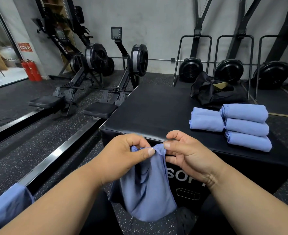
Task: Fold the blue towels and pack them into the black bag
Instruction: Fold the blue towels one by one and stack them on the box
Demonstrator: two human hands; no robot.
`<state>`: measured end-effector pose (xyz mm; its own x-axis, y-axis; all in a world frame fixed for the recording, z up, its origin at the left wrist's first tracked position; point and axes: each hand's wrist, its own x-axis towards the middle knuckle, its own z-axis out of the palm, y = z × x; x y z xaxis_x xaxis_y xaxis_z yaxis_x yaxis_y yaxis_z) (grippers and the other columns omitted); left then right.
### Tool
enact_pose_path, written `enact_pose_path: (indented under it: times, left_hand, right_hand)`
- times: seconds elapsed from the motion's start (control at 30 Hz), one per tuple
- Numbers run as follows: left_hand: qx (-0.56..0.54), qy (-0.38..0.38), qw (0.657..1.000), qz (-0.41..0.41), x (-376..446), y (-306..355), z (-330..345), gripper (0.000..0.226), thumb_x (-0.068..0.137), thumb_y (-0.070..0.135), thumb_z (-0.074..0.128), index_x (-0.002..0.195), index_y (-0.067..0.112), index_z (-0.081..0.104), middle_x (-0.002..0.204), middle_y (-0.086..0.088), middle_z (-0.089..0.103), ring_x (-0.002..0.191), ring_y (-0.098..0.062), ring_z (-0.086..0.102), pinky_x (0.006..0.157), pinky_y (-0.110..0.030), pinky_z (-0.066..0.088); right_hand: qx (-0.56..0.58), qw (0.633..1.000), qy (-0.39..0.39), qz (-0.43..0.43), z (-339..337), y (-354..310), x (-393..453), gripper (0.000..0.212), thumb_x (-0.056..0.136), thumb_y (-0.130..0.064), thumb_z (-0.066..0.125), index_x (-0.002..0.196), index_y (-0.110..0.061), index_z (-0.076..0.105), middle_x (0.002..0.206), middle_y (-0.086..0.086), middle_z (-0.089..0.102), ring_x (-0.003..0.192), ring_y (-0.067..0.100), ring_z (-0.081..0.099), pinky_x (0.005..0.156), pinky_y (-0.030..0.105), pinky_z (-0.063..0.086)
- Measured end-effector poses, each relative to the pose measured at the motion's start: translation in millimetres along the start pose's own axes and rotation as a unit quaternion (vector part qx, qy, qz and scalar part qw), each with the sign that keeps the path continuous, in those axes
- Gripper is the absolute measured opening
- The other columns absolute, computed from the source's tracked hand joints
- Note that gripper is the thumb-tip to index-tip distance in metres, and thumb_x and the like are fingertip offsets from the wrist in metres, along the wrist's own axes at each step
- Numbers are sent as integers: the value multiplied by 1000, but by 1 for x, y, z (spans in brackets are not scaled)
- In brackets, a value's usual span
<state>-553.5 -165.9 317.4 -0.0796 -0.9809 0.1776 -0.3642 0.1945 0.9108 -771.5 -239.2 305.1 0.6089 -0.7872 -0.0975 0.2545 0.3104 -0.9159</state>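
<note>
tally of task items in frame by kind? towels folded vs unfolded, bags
Folded blue towels on the black box: 5 (left pile of 2, right pile of 3)
Unfolded blue towels: 1, the held towel, pinched by left hand and right hand
Black bag: 1
Total: 7

Five folded blue towels [246, 126], one unfolded towel [148, 184], one black bag [207, 92].

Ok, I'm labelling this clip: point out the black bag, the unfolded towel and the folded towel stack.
black bag [205, 92]: head view, on its crumpled fabric side.
unfolded towel [146, 189]: head view, on the hanging cloth below both hands.
folded towel stack [244, 126]: head view, on the middle towel.
</note>
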Motion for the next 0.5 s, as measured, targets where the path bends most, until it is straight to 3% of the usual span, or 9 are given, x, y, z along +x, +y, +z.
enact_pose_path:
  times: [0.07,0.23,0.4,0.5]
  left_hand:
    - [23,5,1000,9,0,2,1,15,85,41,78,83,25,76,84,2,76,81,-11,68,87,-47,57]
    - [27,9,1000,3,3,-1,6,26,81,51,77,82,25,77,85,-2,77,82,-12,68,89,-52,58]
    - [-4,7,1000,-7,3,-7,10,29,84,42,79,79,14,73,78,-3,74,75,-9,63,78,-35,54]
    - [-4,5,1000,-8,0,-7,11,41,80,50,79,77,9,69,73,2,69,71,-8,59,73,-28,50]
  right_hand:
    - [-23,1000,-9,-14,2,-4,-1,35,84,-4,77,111,-13,56,87,6,67,95,26,66,99,50,52]
    - [-76,996,-32,-17,10,-4,-3,28,94,4,69,113,-13,56,84,4,68,80,19,67,79,33,57]
    - [-74,996,-36,-19,11,-3,-6,34,87,-4,75,117,-12,60,89,8,68,82,21,68,76,32,58]
    - [-61,998,-23,-17,11,-2,-7,44,80,-9,79,119,-10,59,92,12,68,82,23,69,74,32,59]
